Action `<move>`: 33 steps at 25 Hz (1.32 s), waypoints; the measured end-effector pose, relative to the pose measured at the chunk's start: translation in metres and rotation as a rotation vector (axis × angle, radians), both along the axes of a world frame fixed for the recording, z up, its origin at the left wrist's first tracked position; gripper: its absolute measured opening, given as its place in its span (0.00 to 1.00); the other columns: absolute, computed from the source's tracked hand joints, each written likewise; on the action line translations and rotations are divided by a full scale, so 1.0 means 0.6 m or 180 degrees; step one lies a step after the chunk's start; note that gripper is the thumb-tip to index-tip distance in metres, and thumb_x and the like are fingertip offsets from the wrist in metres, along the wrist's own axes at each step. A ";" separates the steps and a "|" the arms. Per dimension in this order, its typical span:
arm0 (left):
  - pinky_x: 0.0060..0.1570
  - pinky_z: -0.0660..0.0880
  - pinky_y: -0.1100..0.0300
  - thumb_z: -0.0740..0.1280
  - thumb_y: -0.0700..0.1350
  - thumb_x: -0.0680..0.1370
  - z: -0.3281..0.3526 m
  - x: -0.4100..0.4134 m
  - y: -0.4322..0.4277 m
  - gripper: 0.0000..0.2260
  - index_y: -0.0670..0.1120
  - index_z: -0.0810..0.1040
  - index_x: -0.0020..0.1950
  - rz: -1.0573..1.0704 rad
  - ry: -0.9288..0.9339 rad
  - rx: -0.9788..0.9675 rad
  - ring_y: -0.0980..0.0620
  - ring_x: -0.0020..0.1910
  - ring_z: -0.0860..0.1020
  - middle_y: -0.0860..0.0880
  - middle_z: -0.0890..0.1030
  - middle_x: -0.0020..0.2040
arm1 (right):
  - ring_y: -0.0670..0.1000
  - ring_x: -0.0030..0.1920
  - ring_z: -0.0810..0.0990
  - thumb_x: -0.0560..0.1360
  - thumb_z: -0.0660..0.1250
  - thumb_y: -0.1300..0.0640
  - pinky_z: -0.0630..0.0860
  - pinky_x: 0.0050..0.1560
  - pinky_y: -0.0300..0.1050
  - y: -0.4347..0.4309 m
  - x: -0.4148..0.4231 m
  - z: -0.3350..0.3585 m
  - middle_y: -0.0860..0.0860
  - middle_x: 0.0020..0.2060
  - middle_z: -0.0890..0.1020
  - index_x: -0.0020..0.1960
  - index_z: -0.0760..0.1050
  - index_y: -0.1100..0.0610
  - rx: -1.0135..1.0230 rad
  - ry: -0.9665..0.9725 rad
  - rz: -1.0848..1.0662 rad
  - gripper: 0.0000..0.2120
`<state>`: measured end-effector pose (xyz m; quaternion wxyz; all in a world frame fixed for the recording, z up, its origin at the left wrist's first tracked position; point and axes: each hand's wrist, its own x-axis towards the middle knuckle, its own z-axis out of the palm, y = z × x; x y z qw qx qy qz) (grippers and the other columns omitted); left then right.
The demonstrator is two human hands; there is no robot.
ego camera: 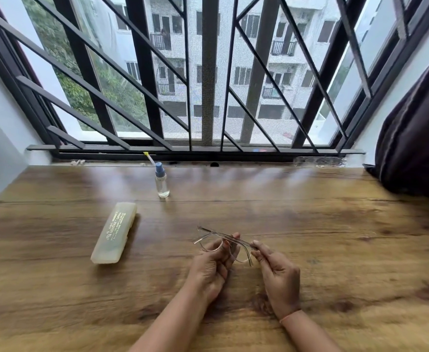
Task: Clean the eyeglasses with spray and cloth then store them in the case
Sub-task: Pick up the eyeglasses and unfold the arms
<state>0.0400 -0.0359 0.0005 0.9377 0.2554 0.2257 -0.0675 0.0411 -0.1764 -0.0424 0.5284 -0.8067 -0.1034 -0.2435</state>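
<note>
Thin-framed clear eyeglasses (209, 233) are held just above the wooden table (335, 237) at its middle. My left hand (212, 269) grips the frame around one lens, fingers curled round it. My right hand (278, 273) pinches the other end of the frame at the hinge. A pale yellowish glasses case (114, 232) lies closed to the left of my hands. A small clear spray bottle (162, 181) with a blue nozzle stands upright near the far edge. I see no cloth.
A barred window (208, 85) runs along the far edge of the table. A dark curtain (414, 141) hangs at the right and touches the table's far right corner. A yellow-tipped stick (149, 158) leans on the sill behind the bottle.
</note>
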 end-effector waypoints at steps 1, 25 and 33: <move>0.46 0.78 0.57 0.64 0.31 0.65 0.000 -0.001 0.001 0.07 0.36 0.82 0.34 -0.0052 -0.0018 0.0054 0.49 0.37 0.84 0.40 0.84 0.40 | 0.40 0.50 0.82 0.68 0.70 0.58 0.76 0.53 0.33 0.000 0.000 -0.001 0.48 0.47 0.84 0.52 0.81 0.57 0.0044 0.0009 -0.0001 0.12; 0.50 0.65 0.54 0.67 0.48 0.70 0.025 -0.033 0.027 0.06 0.51 0.83 0.38 0.0956 -0.2682 0.7862 0.48 0.53 0.71 0.51 0.82 0.54 | 0.34 0.52 0.78 0.67 0.68 0.64 0.72 0.53 0.26 0.004 -0.005 -0.007 0.42 0.45 0.81 0.45 0.83 0.55 -0.0181 -0.0142 -0.0277 0.10; 0.53 0.66 0.54 0.70 0.46 0.70 0.019 -0.024 0.033 0.04 0.49 0.83 0.36 0.0915 -0.2965 0.8002 0.49 0.53 0.72 0.53 0.83 0.53 | 0.38 0.50 0.80 0.67 0.69 0.65 0.72 0.51 0.25 0.004 -0.005 -0.006 0.41 0.45 0.81 0.45 0.83 0.54 -0.0246 -0.0134 -0.0271 0.11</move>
